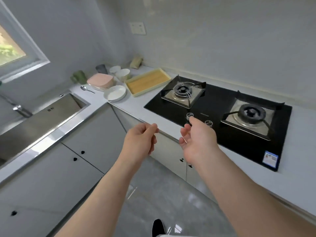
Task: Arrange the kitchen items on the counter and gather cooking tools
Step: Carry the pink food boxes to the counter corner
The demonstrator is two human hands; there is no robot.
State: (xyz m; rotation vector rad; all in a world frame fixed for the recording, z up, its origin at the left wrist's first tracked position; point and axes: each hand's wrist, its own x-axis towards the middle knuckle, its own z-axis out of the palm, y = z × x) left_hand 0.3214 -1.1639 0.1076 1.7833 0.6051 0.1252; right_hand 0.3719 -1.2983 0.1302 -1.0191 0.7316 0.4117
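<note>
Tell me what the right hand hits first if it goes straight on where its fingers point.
Probably the left knob on the stove, just ahead of the right hand; the hand's height above it is unclear.

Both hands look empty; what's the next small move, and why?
Probably reach the left hand forward to the white plate: it is the nearest dish in the corner cluster, and that hand, like the right hand, holds nothing.
</note>
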